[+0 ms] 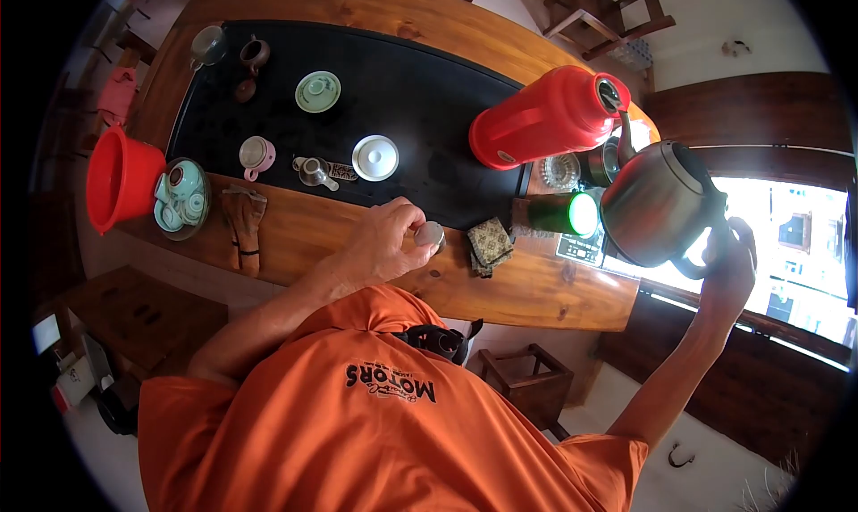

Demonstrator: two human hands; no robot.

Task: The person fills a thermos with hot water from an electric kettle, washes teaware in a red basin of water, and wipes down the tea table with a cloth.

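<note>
My right hand [735, 251] grips the handle of a metal kettle [648, 208], which is held tilted off the table. The kettle's spout reaches to the open mouth of a red thermos flask [541, 114]; whether water is flowing I cannot tell. The thermos stands on the black tea tray [429, 74]. My left hand [389, 239] is closed on a small, pale, round stopper [430, 236] above the table's near edge. A folded patterned cloth [489, 246] lies to the right of that hand. Beyond it sits a white lidded bowl [374, 157].
Near the kettle are a green-lit cylinder [567, 214] and a glass ashtray [560, 171]. The tray bears a green lidded bowl [318, 92], a pink cup [257, 156] and a strainer [316, 172]. At left are a red bucket [119, 180], a bowl of cups [183, 199] and a brown cloth [243, 226].
</note>
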